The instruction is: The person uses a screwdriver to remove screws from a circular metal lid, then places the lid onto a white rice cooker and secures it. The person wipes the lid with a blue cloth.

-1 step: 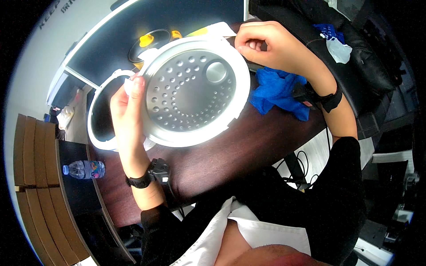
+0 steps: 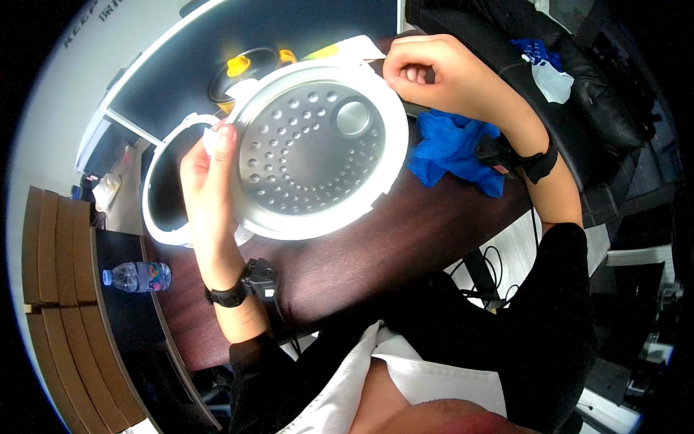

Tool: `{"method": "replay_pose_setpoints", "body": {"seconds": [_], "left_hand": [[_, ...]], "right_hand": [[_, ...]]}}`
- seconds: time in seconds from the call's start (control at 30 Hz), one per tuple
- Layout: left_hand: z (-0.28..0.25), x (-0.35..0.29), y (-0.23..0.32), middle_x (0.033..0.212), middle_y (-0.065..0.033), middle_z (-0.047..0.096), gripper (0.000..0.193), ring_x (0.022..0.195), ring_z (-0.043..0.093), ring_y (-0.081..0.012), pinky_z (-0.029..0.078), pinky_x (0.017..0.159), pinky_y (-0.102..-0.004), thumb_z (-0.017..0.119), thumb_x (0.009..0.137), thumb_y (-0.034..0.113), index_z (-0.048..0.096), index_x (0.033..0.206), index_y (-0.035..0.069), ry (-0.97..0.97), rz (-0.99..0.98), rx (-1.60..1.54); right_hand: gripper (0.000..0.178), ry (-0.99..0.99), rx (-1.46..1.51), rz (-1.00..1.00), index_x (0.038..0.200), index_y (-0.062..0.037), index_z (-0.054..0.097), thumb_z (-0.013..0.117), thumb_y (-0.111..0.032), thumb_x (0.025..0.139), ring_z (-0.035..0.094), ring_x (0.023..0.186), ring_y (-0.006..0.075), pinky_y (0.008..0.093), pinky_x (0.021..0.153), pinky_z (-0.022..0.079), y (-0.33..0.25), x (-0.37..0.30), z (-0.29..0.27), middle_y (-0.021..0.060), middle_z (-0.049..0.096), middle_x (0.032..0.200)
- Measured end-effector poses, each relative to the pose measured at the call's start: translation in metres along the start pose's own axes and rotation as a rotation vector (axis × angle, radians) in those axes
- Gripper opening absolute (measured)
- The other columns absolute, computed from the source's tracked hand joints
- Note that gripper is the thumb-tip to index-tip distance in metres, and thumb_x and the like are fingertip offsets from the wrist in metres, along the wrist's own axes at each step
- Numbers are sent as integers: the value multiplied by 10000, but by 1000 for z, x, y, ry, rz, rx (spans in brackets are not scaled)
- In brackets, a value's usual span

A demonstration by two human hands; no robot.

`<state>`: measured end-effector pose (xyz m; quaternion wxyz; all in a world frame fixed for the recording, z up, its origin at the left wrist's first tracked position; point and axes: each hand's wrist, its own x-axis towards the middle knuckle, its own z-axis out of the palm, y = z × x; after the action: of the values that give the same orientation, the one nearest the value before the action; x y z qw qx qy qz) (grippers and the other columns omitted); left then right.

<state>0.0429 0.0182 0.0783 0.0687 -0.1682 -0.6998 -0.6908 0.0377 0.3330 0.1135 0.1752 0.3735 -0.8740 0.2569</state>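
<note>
A round white appliance lid (image 2: pixel 383 173) is raised above the dark wooden table, its dimpled metal inner plate (image 2: pixel 311 159) facing me. My left hand (image 2: pixel 206 170) grips its left edge, the thumb on the near side and the other fingers mostly hidden behind. At the lid's upper right rim, my right hand (image 2: pixel 426 72) is closed with curled fingers. Thumb and forefinger meet by the rim; what they pinch, if anything, is hidden. Behind my left hand stands a white ring-shaped rim (image 2: pixel 152 195) with a dark middle. A crumpled blue cloth (image 2: pixel 452 148) lies below my right hand.
Behind the lid is a clear round container with yellow parts (image 2: pixel 238 66). A water bottle (image 2: pixel 137 277) lies at the left, beside stacked brown boxes (image 2: pixel 54 246). A black sofa (image 2: pixel 600 123) is at the right; cables (image 2: pixel 495 271) hang below the table (image 2: pixel 347 267).
</note>
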Motion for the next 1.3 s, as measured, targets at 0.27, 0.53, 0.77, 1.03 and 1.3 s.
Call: {"method": "replay_pose_setpoints", "body": {"seconds": [0.27, 0.53, 0.77, 1.03, 1.3], "left_hand": [[5, 2, -5, 918, 16, 614, 361, 803, 511, -36, 393, 723, -185, 581, 947, 289, 615, 1128, -22, 37, -7, 0], [5, 7, -10, 865, 25, 608, 337, 755, 502, -33, 384, 679, -185, 576, 947, 329, 635, 1009, 4, 44, -38, 6], [1, 13, -22, 845, 20, 612, 331, 740, 508, -32, 382, 668, -180, 575, 946, 337, 638, 979, 14, 67, -52, 17], [4, 13, -21, 903, -8, 629, 373, 784, 537, -53, 405, 707, -194, 573, 945, 350, 624, 1048, -5, 115, -88, 33], [21, 9, -19, 1069, -57, 613, 425, 956, 547, -106, 407, 856, -237, 563, 955, 303, 551, 1215, -33, 140, -140, -45]], "right_hand": [[62, 5, 101, 28, 848, -19, 612, 658, -60, 837, 484, 650, 64, 200, 600, 421, 10, -3, 10, -5, 561, 759], [47, 45, 156, 55, 835, -14, 602, 645, -31, 827, 483, 660, 59, 200, 600, 418, 23, -10, 20, 2, 550, 765], [96, 64, 165, 197, 792, -1, 593, 653, -76, 787, 512, 602, 97, 254, 568, 435, 36, -28, 19, 54, 554, 660], [441, -20, -313, 520, 1065, -56, 564, 704, -363, 780, 621, 853, 263, 361, 734, 487, 68, -101, 26, 122, 608, 901], [619, -159, -252, 507, 1247, -57, 535, 720, -384, 754, 561, 1037, 360, 428, 917, 428, 66, -156, 68, 199, 589, 1128]]}}
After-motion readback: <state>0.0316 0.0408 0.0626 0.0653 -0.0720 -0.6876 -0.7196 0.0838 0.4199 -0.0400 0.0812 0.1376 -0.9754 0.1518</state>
